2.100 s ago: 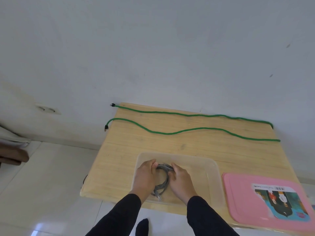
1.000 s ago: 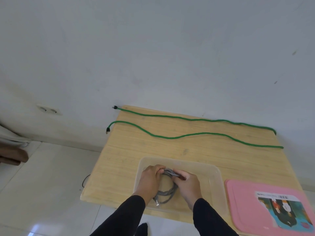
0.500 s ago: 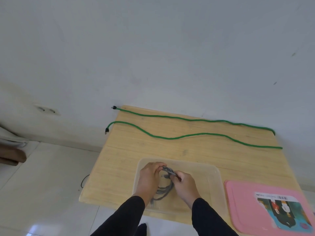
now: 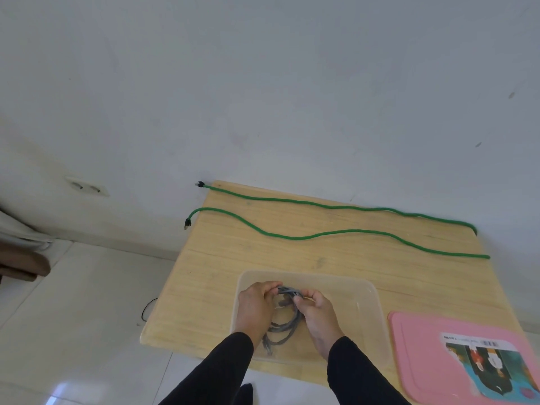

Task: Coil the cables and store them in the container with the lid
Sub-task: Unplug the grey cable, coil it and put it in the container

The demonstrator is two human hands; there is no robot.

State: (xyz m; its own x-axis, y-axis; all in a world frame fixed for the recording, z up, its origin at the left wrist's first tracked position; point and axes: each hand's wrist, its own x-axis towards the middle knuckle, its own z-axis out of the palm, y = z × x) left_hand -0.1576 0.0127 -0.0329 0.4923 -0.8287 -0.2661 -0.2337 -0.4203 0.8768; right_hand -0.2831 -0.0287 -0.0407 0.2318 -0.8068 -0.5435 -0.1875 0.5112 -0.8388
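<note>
Soft, even daylight fills the room; glare shines on the floor tiles (image 4: 58, 390) lower left; wide-angle bending curves the edges.

I am seeing a green cable (image 4: 336, 206) at the top of a light wood table (image 4: 222, 276), a grey cable (image 4: 287, 325) in a clear container (image 4: 368, 311), and a pink lid (image 4: 420, 349) at the lower right wearing a colourful picture label (image 4: 491, 366).

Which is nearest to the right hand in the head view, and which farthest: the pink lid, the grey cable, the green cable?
From the right hand:
1. Grey cable: gripped by this hand, inside the clear container.
2. Pink lid: on the table to the right, beside the container.
3. Green cable: stretched uncoiled along the table's far edge.
</note>
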